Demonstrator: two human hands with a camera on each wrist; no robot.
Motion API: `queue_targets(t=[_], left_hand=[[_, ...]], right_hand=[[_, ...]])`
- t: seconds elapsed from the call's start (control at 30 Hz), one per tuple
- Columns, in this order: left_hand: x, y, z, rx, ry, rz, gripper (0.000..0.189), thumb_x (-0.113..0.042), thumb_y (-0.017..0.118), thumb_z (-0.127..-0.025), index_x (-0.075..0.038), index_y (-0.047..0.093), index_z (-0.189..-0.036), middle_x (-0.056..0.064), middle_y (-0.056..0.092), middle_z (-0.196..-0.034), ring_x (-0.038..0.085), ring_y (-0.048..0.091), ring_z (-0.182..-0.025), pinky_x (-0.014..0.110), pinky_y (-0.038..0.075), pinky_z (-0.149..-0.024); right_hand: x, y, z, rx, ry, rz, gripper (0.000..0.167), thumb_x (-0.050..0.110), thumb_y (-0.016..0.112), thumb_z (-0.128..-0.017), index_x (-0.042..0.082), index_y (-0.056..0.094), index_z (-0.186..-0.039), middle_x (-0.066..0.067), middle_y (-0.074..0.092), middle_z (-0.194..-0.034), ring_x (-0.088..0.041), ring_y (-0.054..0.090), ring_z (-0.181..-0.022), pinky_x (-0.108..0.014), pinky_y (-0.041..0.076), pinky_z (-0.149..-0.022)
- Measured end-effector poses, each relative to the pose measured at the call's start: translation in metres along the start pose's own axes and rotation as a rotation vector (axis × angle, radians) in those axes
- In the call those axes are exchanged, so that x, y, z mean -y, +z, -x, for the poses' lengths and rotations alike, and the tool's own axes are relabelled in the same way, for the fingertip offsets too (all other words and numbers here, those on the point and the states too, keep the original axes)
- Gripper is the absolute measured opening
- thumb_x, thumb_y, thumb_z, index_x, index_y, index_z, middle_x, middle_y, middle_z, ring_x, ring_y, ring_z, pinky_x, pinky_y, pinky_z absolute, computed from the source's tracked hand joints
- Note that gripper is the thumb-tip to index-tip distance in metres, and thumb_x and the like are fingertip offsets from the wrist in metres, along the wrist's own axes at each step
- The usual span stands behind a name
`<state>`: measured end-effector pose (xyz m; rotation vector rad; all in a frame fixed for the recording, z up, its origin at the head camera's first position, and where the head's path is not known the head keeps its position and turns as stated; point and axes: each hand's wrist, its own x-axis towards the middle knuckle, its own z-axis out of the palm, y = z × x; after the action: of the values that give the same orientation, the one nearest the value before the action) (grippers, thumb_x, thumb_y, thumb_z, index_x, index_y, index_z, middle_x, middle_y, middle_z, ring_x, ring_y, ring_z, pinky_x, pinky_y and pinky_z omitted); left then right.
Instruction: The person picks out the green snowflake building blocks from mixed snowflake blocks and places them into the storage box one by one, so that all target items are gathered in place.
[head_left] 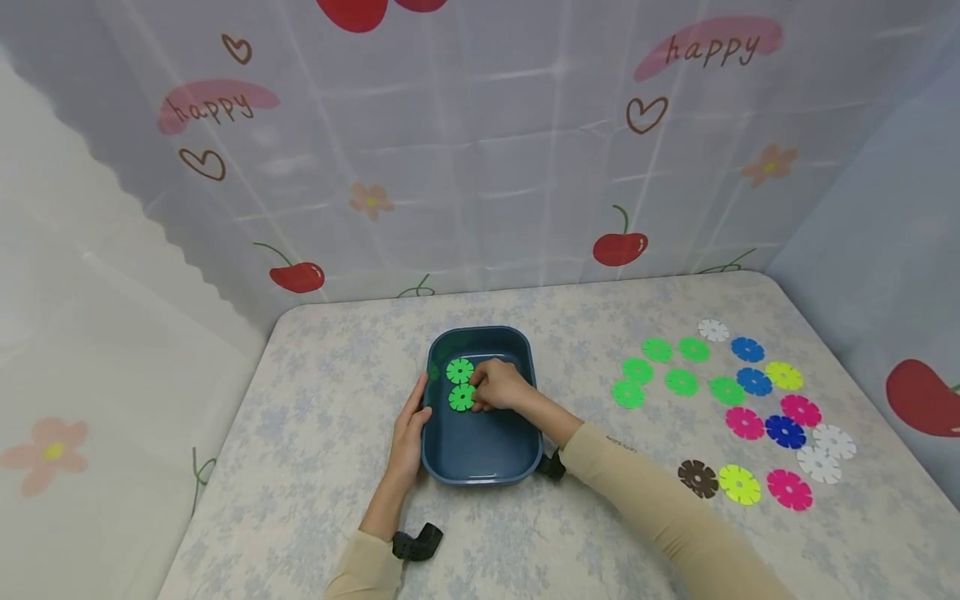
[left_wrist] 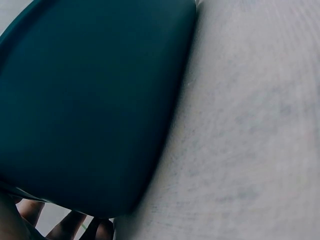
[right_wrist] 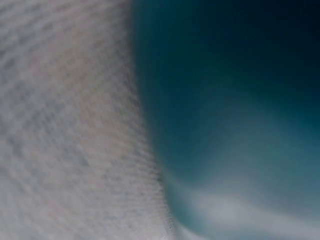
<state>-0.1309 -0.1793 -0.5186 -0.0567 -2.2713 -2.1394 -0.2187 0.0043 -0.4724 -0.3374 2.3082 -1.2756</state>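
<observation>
Apparently pinching the lower green disc (head_left: 461, 398) with the right hand (head_left: 501, 385) inside the blue tray (head_left: 483, 454), lower centre of the frame; touching its left side with the straight-fingered left hand (head_left: 407, 433). Best to work lightly, without nudging the upper green disc (head_left: 459, 371).

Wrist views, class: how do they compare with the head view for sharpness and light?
Head view: bright, slots discernible in the green discs; left wrist view: dim, the tray dark and lacking detail; right wrist view: blurriest, the tray soft-edged with pale glare low down.
</observation>
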Motion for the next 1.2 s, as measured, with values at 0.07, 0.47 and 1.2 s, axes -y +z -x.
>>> queue_targets(t=[0.07, 0.47, 1.2], left_hand=[[0.001, 0.0, 0.0, 0.001, 0.004, 0.0, 0.053, -0.015, 0.034, -0.105, -0.025, 0.027, -0.156, -0.004, 0.019, -0.163, 0.019, 0.01, -0.152, 0.05, 0.009, -0.122], [0.0, -0.001, -0.001, 0.004, -0.002, -0.01, 0.053, -0.012, 0.033, -0.105, -0.024, 0.027, -0.156, -0.003, 0.019, -0.164, 0.021, 0.009, -0.152, 0.051, 0.008, -0.122], [-0.014, 0.0, 0.0, 0.012, -0.028, 0.0, 0.054, -0.007, 0.031, -0.105, -0.014, 0.022, -0.157, 0.005, 0.015, -0.164, 0.024, 0.008, -0.152, 0.052, 0.009, -0.122]], right_hand=[[0.0, 0.0, 0.0, -0.004, -0.001, 0.004, 0.024, 0.0, 0.062, -0.091, -0.005, 0.066, -0.114, -0.011, 0.069, -0.081, -0.019, 0.071, -0.067, -0.03, 0.058, -0.063], [0.001, 0.0, 0.002, 0.001, -0.013, 0.01, 0.026, 0.002, 0.063, -0.091, -0.005, 0.066, -0.115, -0.012, 0.071, -0.078, -0.021, 0.072, -0.071, -0.031, 0.058, -0.064], [0.005, -0.016, 0.019, 0.042, -0.306, -0.11, 0.03, 0.01, 0.063, -0.094, -0.002, 0.062, -0.121, -0.018, 0.068, -0.095, -0.027, 0.072, -0.079, -0.045, 0.058, -0.072]])
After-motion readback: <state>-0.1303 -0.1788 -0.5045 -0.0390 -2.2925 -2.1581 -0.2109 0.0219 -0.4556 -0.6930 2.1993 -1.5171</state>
